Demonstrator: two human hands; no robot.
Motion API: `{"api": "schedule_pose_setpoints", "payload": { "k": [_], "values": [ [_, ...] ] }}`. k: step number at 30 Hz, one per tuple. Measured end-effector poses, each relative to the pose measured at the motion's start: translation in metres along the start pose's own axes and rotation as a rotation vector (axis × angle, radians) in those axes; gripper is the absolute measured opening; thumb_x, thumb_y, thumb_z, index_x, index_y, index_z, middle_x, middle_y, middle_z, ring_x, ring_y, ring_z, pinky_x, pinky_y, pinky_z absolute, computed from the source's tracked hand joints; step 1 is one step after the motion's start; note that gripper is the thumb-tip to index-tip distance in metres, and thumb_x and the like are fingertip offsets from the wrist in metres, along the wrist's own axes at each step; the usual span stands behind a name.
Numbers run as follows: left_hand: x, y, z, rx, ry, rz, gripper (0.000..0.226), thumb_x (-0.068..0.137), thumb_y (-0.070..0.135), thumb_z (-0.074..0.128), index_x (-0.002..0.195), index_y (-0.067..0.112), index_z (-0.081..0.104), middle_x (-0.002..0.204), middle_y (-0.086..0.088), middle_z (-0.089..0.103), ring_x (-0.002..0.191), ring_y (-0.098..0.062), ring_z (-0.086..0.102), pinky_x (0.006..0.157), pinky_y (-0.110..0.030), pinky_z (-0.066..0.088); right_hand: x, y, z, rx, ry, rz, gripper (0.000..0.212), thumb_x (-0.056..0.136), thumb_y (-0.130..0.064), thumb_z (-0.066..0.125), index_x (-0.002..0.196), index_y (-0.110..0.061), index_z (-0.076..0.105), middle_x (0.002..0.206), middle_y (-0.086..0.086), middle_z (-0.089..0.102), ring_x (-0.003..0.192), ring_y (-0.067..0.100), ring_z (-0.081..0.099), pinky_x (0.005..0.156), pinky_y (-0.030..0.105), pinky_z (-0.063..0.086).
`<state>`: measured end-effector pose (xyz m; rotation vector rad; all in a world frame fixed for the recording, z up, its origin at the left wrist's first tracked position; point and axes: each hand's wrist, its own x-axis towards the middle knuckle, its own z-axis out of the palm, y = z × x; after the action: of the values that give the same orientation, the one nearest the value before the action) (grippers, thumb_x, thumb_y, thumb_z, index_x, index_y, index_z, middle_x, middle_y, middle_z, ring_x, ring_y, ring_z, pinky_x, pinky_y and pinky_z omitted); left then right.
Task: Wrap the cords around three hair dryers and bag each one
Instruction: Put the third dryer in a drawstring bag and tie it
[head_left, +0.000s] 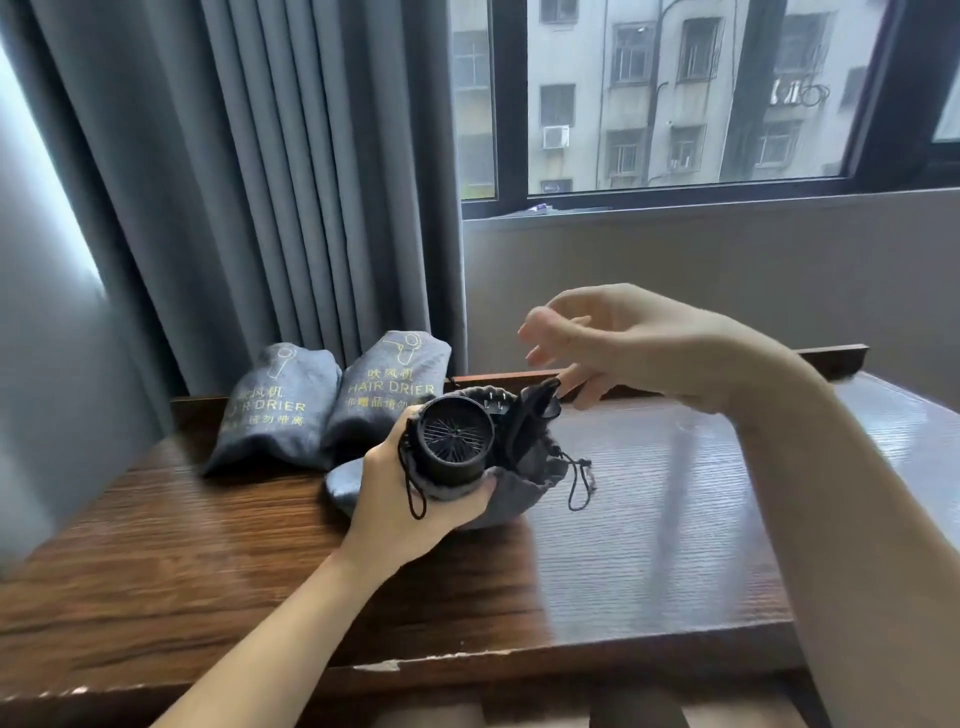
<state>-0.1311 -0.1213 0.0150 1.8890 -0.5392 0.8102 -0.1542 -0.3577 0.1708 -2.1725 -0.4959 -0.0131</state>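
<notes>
1. My left hand (410, 488) grips the third grey bag (524, 480) from below and at its left side, fingers curled round the gathered cloth, holding it just above the wooden table (649, 493).
2. The black hair dryer (453, 439) sits in the bag's open mouth, its round grille facing me; plug prongs show just behind it.
3. My right hand (613, 338) hovers above and to the right of the bag, fingers loosely spread and blurred; the lower fingers look to be at the bag's dark raised rim, but I cannot tell if they pinch it.
4. The drawstring (579, 480) hangs loose on the bag's right side.
5. Two filled bags (332, 400) marked HAIR DRIER lie side by side by the curtain (270, 182), just behind.
</notes>
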Motion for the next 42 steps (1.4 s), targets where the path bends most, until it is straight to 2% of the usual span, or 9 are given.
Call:
{"api": "schedule_pose_setpoints", "payload": {
  "k": [4, 8, 11, 13, 15, 22, 25, 38, 42],
  "values": [
    [0.014, 0.006, -0.012, -0.195, 0.057, -0.182, 0.046, 0.064, 0.013, 0.096, 0.104, 0.02, 0.075, 0.103, 0.007, 0.079, 0.102, -0.01, 0.074, 0.095, -0.033, 0.058, 0.019, 0.036, 0.01, 0.156, 0.1, 0.047, 0.023, 0.098, -0.027, 0.056, 0.107, -0.014, 0.073, 0.111, 0.017, 0.074, 0.092, 0.031, 0.073, 0.072, 0.043, 0.056],
    [0.027, 0.01, -0.013, -0.461, 0.163, -0.334, 0.05, 0.059, 0.027, 0.093, 0.105, 0.015, 0.076, 0.103, -0.01, 0.079, 0.101, -0.032, 0.075, 0.091, -0.057, 0.06, 0.024, 0.063, 0.052, 0.389, -0.146, -0.093, 0.045, 0.092, -0.03, 0.062, 0.136, -0.025, 0.063, 0.126, 0.008, 0.071, 0.116, 0.031, 0.066, 0.089, 0.047, 0.054],
    [0.042, 0.015, -0.017, -0.555, 0.136, -0.398, 0.053, 0.059, 0.028, 0.091, 0.104, 0.005, 0.076, 0.102, -0.02, 0.078, 0.1, -0.039, 0.075, 0.09, -0.068, 0.057, 0.028, 0.061, 0.064, 0.332, 0.009, -0.263, 0.034, 0.093, -0.031, 0.071, 0.127, -0.031, 0.069, 0.114, -0.005, 0.076, 0.103, 0.02, 0.069, 0.086, 0.038, 0.056],
    [0.051, 0.023, -0.022, -0.548, 0.095, -0.405, 0.045, 0.061, 0.029, 0.09, 0.099, 0.007, 0.078, 0.101, -0.02, 0.078, 0.099, -0.039, 0.075, 0.092, -0.067, 0.057, 0.036, 0.053, 0.067, 0.328, 0.261, -0.311, 0.005, 0.093, -0.02, 0.076, 0.088, -0.021, 0.074, 0.078, -0.011, 0.068, 0.071, 0.011, 0.056, 0.063, 0.029, 0.046],
    [0.06, 0.031, -0.026, -0.542, 0.055, -0.39, 0.042, 0.063, 0.029, 0.089, 0.099, 0.01, 0.079, 0.101, -0.019, 0.078, 0.1, -0.038, 0.075, 0.093, -0.065, 0.057, 0.044, 0.046, 0.065, 0.363, 0.398, -0.323, 0.03, 0.095, -0.016, 0.074, 0.068, -0.017, 0.061, 0.062, -0.008, 0.049, 0.06, 0.009, 0.041, 0.053, 0.025, 0.033],
    [0.104, 0.061, -0.042, -0.363, 0.14, -0.316, 0.022, 0.092, 0.049, 0.074, 0.1, 0.029, 0.078, 0.107, 0.004, 0.079, 0.106, -0.014, 0.073, 0.096, -0.044, 0.059, 0.071, -0.01, 0.041, 0.708, 0.622, -0.366, 0.033, 0.097, -0.028, 0.07, 0.084, 0.0, 0.059, 0.077, 0.009, 0.053, 0.073, 0.02, 0.047, 0.067, 0.04, 0.04],
    [0.126, 0.065, -0.047, -0.294, 0.182, -0.195, 0.019, 0.104, 0.02, 0.062, 0.09, 0.018, 0.074, 0.09, 0.001, 0.078, 0.089, -0.011, 0.073, 0.083, -0.036, 0.06, 0.081, -0.035, 0.03, 0.677, 0.727, -0.421, 0.021, 0.102, -0.019, 0.064, 0.086, -0.006, 0.059, 0.075, 0.006, 0.049, 0.07, 0.015, 0.046, 0.065, 0.033, 0.04],
    [0.149, 0.053, -0.064, -0.242, 0.154, -0.074, 0.037, 0.104, 0.037, 0.062, 0.097, 0.001, 0.068, 0.086, -0.008, 0.063, 0.083, -0.018, 0.056, 0.076, -0.039, 0.047, 0.098, -0.026, -0.017, 0.302, 0.692, -0.439, 0.037, 0.092, -0.026, 0.077, 0.069, -0.006, 0.057, 0.065, -0.003, 0.045, 0.063, 0.011, 0.041, 0.061, 0.031, 0.034],
    [0.145, 0.043, -0.062, -0.25, 0.098, -0.194, 0.078, 0.095, 0.066, 0.056, 0.103, -0.011, 0.055, 0.09, -0.002, 0.054, 0.086, -0.019, 0.048, 0.08, -0.039, 0.04, 0.094, -0.002, -0.014, 0.283, 0.647, -0.382, 0.03, 0.094, -0.024, 0.076, 0.065, -0.016, 0.07, 0.055, -0.011, 0.048, 0.052, 0.009, 0.041, 0.051, 0.027, 0.035]
  ]
}}
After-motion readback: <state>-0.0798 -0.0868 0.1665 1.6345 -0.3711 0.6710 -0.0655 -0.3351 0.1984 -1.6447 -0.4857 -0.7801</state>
